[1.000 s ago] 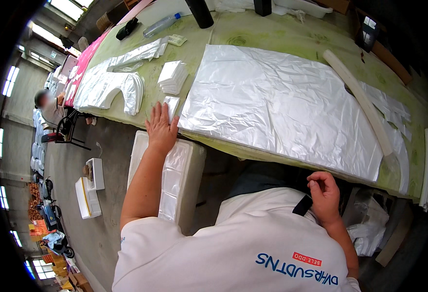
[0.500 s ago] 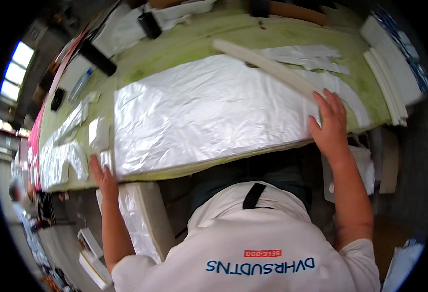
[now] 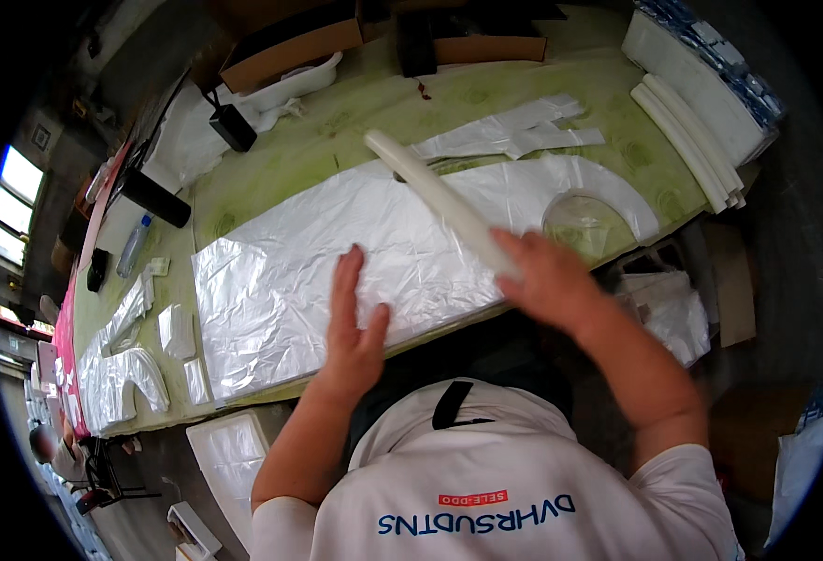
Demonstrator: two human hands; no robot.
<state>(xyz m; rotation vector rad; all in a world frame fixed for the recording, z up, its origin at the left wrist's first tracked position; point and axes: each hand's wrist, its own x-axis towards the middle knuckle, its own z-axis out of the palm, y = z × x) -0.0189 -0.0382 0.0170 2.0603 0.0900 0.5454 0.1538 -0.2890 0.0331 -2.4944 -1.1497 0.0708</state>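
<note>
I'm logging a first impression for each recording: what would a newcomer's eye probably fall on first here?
Probably the shiny white plastic sheeting, spread wide along the near side of the green-covered table. Next would come the long pale tube slanting across it, with the blurred right hand at its near end. The left hand, fingers extended, is over the sheeting's near edge.

Blue capital lettering point(image 3: 475, 516) and a small red label point(image 3: 472, 497) with pale letters stand upside down on the white shirt point(image 3: 514, 467).
</note>
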